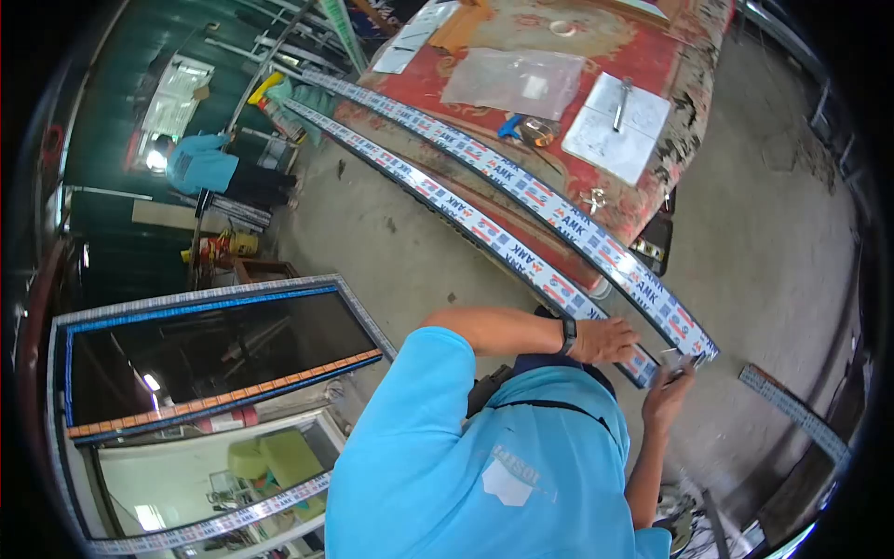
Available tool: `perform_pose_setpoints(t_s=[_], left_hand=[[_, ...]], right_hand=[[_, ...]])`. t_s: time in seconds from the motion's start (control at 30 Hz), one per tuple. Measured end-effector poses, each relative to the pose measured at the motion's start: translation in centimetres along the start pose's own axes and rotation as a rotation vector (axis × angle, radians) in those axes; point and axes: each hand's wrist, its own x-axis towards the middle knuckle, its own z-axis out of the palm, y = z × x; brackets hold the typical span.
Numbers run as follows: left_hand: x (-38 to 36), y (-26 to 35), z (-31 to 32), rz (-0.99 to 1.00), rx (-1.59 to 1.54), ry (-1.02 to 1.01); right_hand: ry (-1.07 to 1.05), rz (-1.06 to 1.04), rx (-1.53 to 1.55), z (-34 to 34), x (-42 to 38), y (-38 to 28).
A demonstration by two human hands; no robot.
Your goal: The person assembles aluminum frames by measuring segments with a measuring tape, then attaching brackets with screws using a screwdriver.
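Two long bars wrapped in white, blue and red printed film lie side by side. The nearer bar (484,233) runs under my left hand (605,341), which wears a dark wristband and grips it close to its end. The farther bar (559,210) lies along the table's near side, its end sticking out past the corner. My right hand (667,396) is closed at the tip of the nearer bar, pinching a small shiny metal piece (672,358) between the two bar ends. The exact kind of that piece is too small to make out.
The table (643,42) has a worn red cover and carries a plastic bag (512,79), papers (615,126) and a blue-handled tool (509,127). Framed glass panels (223,354) stand at left. Another person (205,166) works at the back. A short strip (792,410) lies at right.
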Motion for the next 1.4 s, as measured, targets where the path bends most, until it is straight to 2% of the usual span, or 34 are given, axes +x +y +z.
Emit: perform_pose_setpoints(t_s=[0.1, 0.13, 0.23, 0.3, 0.37, 0.4, 0.53, 0.67, 0.8, 0.9, 1.0, 1.07, 1.17, 1.3, 1.37, 1.4], left_hand=[[0.2, -2.3, 2.0, 0.069, -0.078, 0.0], [0.0, -2.4, 1.9, 0.015, -0.123, -0.06], [-2.0, -2.9, 0.1, -0.302, -0.181, -0.01], [-4.0, -4.2, -5.1, -0.414, 0.023, -0.319], [-4.2, -5.5, -5.6, -0.406, 0.012, -0.496], [-4.2, -5.8, -5.9, -0.401, 0.007, -0.585], [-3.2, -5.0, -6.6, -0.382, 0.08, -0.502], [-2.4, -4.4, -6.8, -0.347, 0.157, -0.426], [-2.1, -4.3, -6.9, -0.289, 0.246, -0.267], [-1.9, -4.4, -6.9, -0.311, 0.171, -0.326], [-2.1, -4.5, -6.4, -0.287, 0.182, -0.286], [-1.4, -4.4, -7.0, -0.32, 0.165, -0.34], [-0.6, -4.7, -7.9, -0.318, 0.148, -0.318], [-0.9, -5.7, -7.2, -0.334, 0.2, -0.242], [-1.0, -5.7, -5.8, -0.297, 0.235, -0.148], [-1.4, -5.4, -6.6, -0.274, 0.125, 0.023]], right_hand=[[0.018, -0.325, -0.18, 0.9, 2.6, 2.1], [0.019, -0.308, -0.233, 1.2, 2.5, 2.5], [0.012, -0.319, -0.381, 1.1, 2.6, 2.7], [0.003, -0.314, -0.356, 1.1, 2.9, 2.7], [-0.03, -0.263, -0.326, 1.1, 2.6, 2.6], [-0.092, -0.151, -0.335, 0.8, 2.3, 2.0], [0.051, -0.263, -0.317, -0.1, 1.7, 2.8], [0.09, -0.331, -0.348, -1.2, 1.7, 2.4], [0.166, -0.384, -0.392, -1.3, 1.9, 3.8], [0.198, -0.423, -0.409, -1.3, 2.2, 4.0], [0.203, -0.38, -0.407, -1.2, 2.0, 4.7], [0.196, -0.325, -0.419, -1.5, 2.2, 5.7], [0.284, -0.402, -0.485, -1.8, 3.1, 5.8], [0.222, -0.22, -0.52, -1.9, 4.0, 4.1], [0.156, 0.012, -0.504, -1.2, 4.7, 3.3], [0.142, 0.048, -0.255, -0.2, 4.4, 7.0]])
